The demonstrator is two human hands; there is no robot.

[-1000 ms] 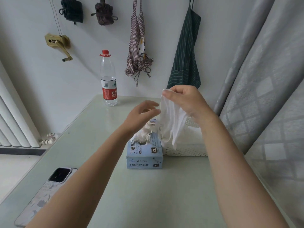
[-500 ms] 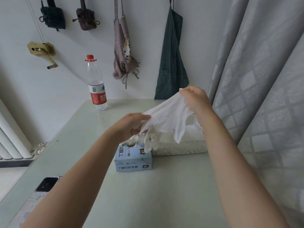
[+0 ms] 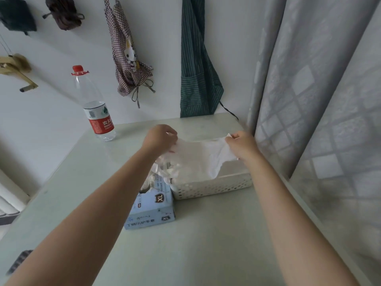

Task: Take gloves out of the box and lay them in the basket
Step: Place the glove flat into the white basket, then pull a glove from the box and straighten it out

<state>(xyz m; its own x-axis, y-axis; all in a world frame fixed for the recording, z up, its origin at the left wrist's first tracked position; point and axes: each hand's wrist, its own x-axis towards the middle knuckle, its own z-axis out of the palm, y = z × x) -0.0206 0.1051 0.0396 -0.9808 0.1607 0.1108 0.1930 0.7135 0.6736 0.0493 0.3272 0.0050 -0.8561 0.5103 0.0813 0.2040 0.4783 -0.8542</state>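
A white glove (image 3: 198,153) is held stretched above the perforated basket (image 3: 214,187) by 2 outstretched arms. Its left end is gripped by the curled fingers of the left hand (image 3: 159,138), its right edge pinched by the right hand (image 3: 242,144). The blue glove box (image 3: 152,211) stands on the table (image 3: 206,244), touching the basket's near left corner. The basket's contents are largely hidden by the glove, and blur obscures the glove's lower edge.
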